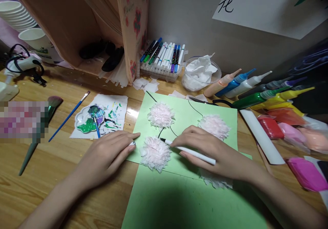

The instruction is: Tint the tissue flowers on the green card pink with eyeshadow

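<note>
A light green paper sheet point(187, 109) lies on the wooden table with several fluffy pink tissue flowers glued on it, one at the top left point(161, 115), one at the right point(214, 126), one at the lower left point(155, 153). My right hand point(205, 147) grips a white marker point(194, 153) with its black tip just above the lower-left flower, beside thin black stem lines. My left hand point(110, 154) rests at the sheet's left edge, fingers curled around a small white cap. A second green sheet point(189, 201) lies nearer me.
A paint palette point(88, 119) with a blue brush sits on a stained paper at left; another blue brush point(69, 116) lies beside it. A marker tray point(164, 60), a bowl of tissue point(201, 73), paint tubes point(256, 89), clay bags point(294, 133) and scissors point(210, 101) fill the back and right.
</note>
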`<state>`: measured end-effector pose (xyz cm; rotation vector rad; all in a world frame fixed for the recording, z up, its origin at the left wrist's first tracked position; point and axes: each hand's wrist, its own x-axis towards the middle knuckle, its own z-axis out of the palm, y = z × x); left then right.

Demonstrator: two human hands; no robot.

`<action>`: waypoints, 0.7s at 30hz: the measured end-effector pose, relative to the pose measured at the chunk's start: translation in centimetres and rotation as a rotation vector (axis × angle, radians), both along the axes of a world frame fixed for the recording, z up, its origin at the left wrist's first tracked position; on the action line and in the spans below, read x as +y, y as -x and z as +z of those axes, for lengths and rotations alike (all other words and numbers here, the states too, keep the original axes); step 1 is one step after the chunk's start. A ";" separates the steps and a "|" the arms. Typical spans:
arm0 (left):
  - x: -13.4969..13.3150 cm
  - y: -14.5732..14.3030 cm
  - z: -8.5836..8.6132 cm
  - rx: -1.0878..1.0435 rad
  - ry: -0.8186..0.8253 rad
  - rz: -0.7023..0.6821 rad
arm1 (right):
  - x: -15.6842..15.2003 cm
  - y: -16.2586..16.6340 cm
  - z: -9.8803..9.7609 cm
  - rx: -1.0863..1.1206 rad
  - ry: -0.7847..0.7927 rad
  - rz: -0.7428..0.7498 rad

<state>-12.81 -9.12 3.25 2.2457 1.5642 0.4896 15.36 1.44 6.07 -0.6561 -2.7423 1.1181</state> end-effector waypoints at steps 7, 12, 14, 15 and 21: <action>0.0 -0.1 -0.1 -0.016 0.010 0.014 | -0.2 -0.1 0.0 0.013 -0.056 -0.010; 0.0 0.0 0.0 -0.021 0.011 0.004 | -0.1 -0.3 -0.2 0.016 -0.131 -0.089; 0.0 0.0 -0.1 -0.019 0.009 0.007 | 0.0 -0.3 -0.3 0.022 -0.146 -0.092; 0.0 0.0 -0.1 -0.018 0.008 0.007 | 0.0 -0.3 -0.3 0.021 -0.135 -0.070; 0.0 0.0 0.0 -0.018 0.018 0.007 | -0.1 -0.2 -0.3 0.024 -0.146 -0.086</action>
